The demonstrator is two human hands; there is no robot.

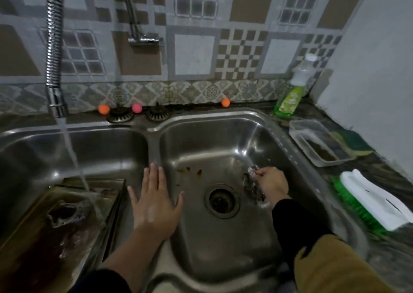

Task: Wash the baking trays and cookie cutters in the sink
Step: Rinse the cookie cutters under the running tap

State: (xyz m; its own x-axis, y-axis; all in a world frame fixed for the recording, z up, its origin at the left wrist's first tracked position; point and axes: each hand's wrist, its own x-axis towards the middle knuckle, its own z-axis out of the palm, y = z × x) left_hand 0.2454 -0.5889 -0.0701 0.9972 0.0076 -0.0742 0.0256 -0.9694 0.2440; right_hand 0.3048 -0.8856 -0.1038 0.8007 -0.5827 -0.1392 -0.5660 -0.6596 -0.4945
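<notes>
A dirty baking tray [44, 232] lies in the left sink basin with a metal cookie cutter [64, 212] in it. Water from the flexible tap [53, 53] runs onto the tray. My left hand [156, 203] is spread flat, fingers straight, over the divider between the two basins. My right hand [271, 182] is down in the right basin [223, 140], fingers curled round small shiny metal cookie cutters [252, 183] near the drain [222, 201]. What exactly those metal pieces are is blurred.
A dish soap bottle [290, 100] stands at the back right corner. On the right counter sit a clear plastic container [319, 145], a sponge [355, 142] and a green-and-white scrub brush [371, 203]. Two sink strainers [138, 113] and coloured balls lie behind the basins.
</notes>
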